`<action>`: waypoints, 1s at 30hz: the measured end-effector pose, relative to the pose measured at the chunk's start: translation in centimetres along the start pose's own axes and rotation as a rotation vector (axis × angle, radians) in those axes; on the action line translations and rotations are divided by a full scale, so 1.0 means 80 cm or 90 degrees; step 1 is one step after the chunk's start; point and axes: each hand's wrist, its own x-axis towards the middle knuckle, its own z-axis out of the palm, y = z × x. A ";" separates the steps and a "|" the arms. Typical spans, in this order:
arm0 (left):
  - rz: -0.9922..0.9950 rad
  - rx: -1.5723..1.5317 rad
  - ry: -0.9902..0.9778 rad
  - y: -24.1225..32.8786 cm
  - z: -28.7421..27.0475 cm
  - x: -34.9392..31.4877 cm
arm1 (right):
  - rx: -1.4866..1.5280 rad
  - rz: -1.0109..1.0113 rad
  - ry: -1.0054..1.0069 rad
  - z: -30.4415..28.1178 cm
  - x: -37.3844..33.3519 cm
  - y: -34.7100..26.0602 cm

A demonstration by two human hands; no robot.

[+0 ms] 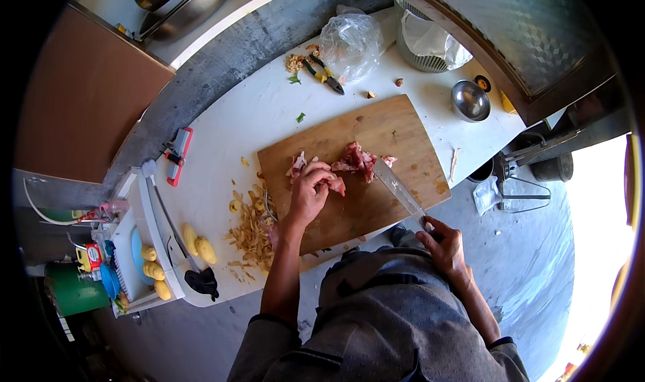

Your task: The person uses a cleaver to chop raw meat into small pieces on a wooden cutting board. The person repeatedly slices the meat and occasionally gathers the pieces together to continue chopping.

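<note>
Okay, room: grey floor (537, 241) below and to the right, glare beyond it at far right; brown panel (87, 93) at left, patterned-glass panel (531, 19) upper right. White table (222, 126) spans the middle, cluttered. Wooden board (322, 224) lies at a slant by the near edge; worth checking it doesn't rock or slide before any force goes in. Peelings (252, 234) are heaped along its left side; I'd push them well off so they don't mix with the meat. Plastic bag (351, 46) and steel bowl (470, 101) sit past the board, pliers (326, 76) beside the bag, two potatoes (205, 250) at left.

Knife (401, 192) points up-left over the board's right part, far end right by the main meat cluster (356, 159); can't tell if they touch. Right hand (445, 245) is wrapped round the handle. My call: straight wrist, long draw stroke, no hacking. Left hand (310, 197) has fingers bunched, pinching a smaller meat piece (338, 185) over the board, left of the blade and apart from it. For any cut: piece pressed flat, knuckles forward, fingertips tucked, since raw meat probably slips. Small pale-red scraps (296, 167) lie just beyond that hand; best kept out of the blade's path.
</note>
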 end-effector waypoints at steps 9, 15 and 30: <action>-0.327 0.003 0.103 0.052 0.017 -0.085 | -0.052 -0.057 -0.092 0.002 0.036 -0.012; -0.181 0.151 0.108 0.063 0.062 -0.114 | -0.077 -0.075 -0.151 0.015 0.055 -0.011; -0.154 0.163 0.208 0.052 0.052 -0.115 | -0.144 -0.157 -0.328 0.024 0.080 -0.037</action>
